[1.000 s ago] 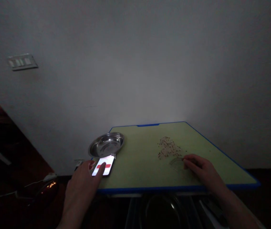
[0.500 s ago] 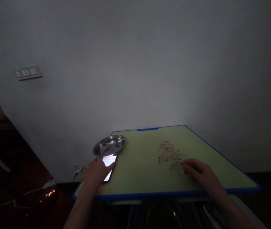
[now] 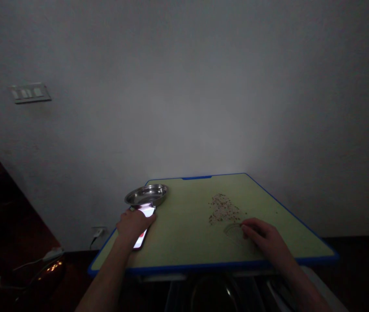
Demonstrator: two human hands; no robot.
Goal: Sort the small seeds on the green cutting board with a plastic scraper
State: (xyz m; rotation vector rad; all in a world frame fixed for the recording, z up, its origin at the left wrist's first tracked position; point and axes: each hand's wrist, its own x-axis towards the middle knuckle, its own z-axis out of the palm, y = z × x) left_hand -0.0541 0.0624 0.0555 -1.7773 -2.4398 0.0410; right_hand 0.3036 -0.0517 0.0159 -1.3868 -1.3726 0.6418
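My left hand (image 3: 134, 225) is closed around a lit smartphone (image 3: 147, 210), with the thumb along its right edge and the fingers at its left. The phone lies at the left of the pale green tabletop (image 3: 184, 234), just in front of a shiny metal bowl (image 3: 150, 195). My right hand (image 3: 262, 236) is closed in a pinch, low over the table. Its fingertips meet the rim of a clear, curved, dish-like thing (image 3: 231, 229) that barely shows. Whether a small grain is also pinched there, I cannot tell. Beyond it lies a loose scatter of small brown and pale grains (image 3: 224, 209).
The table has a blue edge (image 3: 204, 266) and stands against a grey wall (image 3: 204, 95). A switch plate (image 3: 30, 93) is on the wall, and a plug in a socket (image 3: 98, 232) sits low at the left. Cables run along the dark floor.
The whole view has shifted slightly, so the table appears further left. The picture on the phone's screen differs, with a red patch now showing. My right hand keeps its pinch by the clear thing.
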